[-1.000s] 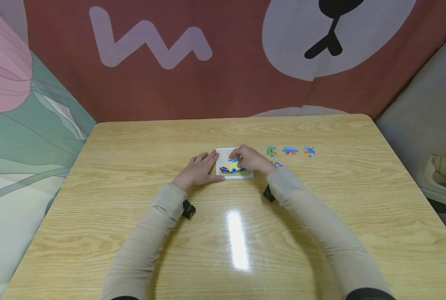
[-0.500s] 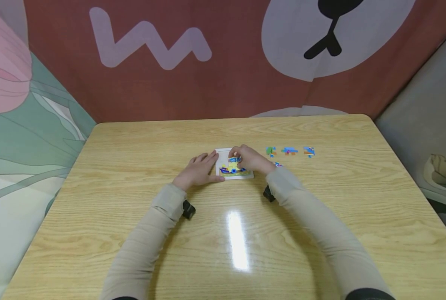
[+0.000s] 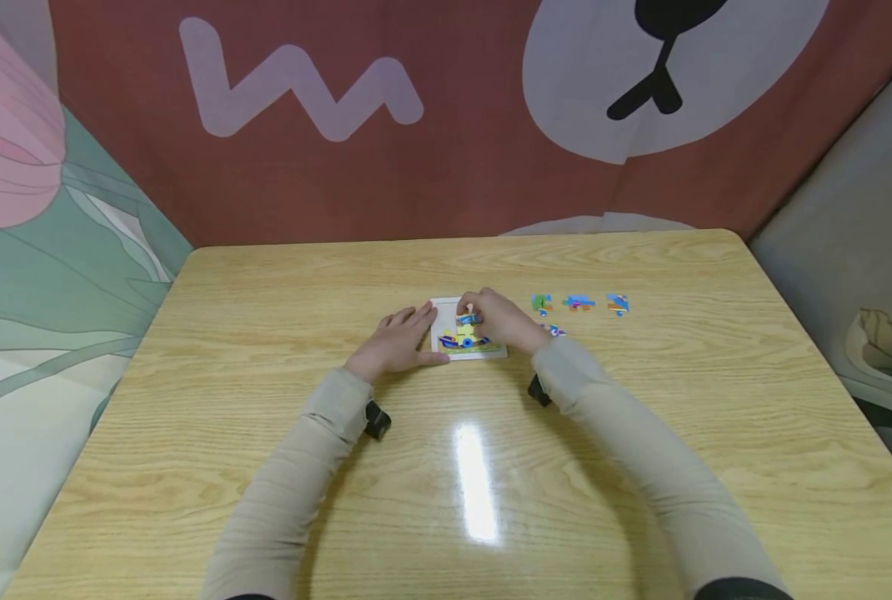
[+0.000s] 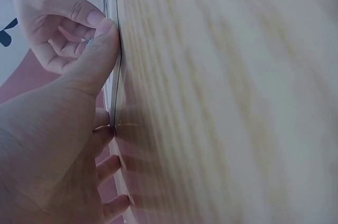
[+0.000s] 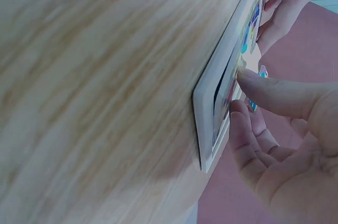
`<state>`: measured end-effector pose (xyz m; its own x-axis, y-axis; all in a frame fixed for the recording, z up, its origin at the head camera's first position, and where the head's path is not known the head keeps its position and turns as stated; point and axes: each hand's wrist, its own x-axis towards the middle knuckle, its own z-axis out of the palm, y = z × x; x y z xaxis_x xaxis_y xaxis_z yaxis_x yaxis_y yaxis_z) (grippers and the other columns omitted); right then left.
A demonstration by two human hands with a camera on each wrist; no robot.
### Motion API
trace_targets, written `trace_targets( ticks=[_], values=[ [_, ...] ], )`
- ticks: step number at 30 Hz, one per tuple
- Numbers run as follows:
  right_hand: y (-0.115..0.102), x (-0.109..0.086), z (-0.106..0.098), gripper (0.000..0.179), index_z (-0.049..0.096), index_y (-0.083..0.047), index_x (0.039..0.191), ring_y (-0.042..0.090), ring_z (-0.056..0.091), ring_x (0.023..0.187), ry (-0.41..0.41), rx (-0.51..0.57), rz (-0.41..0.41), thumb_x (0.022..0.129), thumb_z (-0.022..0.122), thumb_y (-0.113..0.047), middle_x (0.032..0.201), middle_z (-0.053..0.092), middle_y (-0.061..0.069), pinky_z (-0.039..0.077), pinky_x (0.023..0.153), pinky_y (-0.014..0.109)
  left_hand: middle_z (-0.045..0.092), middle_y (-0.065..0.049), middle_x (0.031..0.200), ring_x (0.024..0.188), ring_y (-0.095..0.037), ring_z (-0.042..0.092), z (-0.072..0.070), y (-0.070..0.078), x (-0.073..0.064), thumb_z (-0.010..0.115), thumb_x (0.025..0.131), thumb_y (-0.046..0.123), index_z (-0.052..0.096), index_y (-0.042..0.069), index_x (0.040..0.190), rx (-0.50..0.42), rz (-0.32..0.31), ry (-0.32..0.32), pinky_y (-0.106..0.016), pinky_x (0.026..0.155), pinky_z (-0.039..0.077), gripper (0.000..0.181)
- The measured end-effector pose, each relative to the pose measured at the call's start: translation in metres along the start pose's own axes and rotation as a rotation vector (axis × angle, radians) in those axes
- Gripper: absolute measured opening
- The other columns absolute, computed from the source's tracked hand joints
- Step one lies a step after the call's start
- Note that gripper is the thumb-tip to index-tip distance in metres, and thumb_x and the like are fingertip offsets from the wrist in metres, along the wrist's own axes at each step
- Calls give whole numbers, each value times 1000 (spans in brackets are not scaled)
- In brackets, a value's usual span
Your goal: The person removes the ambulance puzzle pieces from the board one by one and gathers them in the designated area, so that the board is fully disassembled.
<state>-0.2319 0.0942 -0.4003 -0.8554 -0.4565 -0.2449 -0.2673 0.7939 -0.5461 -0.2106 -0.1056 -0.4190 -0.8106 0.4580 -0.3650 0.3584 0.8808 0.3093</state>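
Observation:
A small white puzzle tray (image 3: 479,356) with a yellow and blue vehicle picture partly laid in it lies flat on the table. My left hand (image 3: 395,343) rests at the tray's left side, fingers spread and thumb at the lower left corner; in the left wrist view the thumb touches the tray edge. Over the tray's right half, my right hand (image 3: 502,318) pinches a puzzle piece (image 3: 467,318) with blue on it, at the upper part of the picture. In the right wrist view that piece (image 5: 253,105) shows between thumb and curled fingers, which hide much of it.
Right of the tray lie loose puzzle pieces: a green one (image 3: 541,303), a blue and orange one (image 3: 579,302), another blue one (image 3: 618,304), and one (image 3: 556,330) beside my right wrist. The wooden table (image 3: 266,333) meets a red printed wall behind.

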Motion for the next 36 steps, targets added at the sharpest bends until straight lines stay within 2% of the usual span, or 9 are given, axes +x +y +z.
trace_targets(
  ticks=[7,16,22,29,36],
  values=[
    [1,1,0,37,60,-7,117,24,51,91,17,17,-5,84,63,9,107,54,16,47,78,32,1,-2,163,150,-30,6,1,-1,1,49,90,62,6,14,155,1,-2,1,-52,122,9,91],
    [3,0,0,44,54,-2,129,28,60,97,28,155,6,87,60,8,114,56,20,54,81,32,1,-2,163,150,-30,6,2,-1,1,48,90,63,5,14,155,8,1,-2,-52,122,9,92],
    [3,2,1,40,58,0,125,25,61,94,47,172,43,86,61,7,116,59,19,54,81,31,0,-2,163,151,-30,6,3,-2,1,48,90,64,5,15,155,5,-3,-4,-51,122,9,92],
    [2,0,1,38,58,-5,126,28,62,102,43,216,95,89,60,4,120,59,18,55,82,33,1,-2,163,150,-30,7,1,-1,1,48,90,63,5,15,155,8,-3,-3,-52,122,9,92],
    [2,-1,1,30,61,-5,121,30,63,104,95,223,76,91,59,-3,115,63,18,55,82,35,0,-1,163,151,-29,6,0,0,0,48,90,63,5,16,155,-7,-10,-10,-51,122,8,92]
  ],
)
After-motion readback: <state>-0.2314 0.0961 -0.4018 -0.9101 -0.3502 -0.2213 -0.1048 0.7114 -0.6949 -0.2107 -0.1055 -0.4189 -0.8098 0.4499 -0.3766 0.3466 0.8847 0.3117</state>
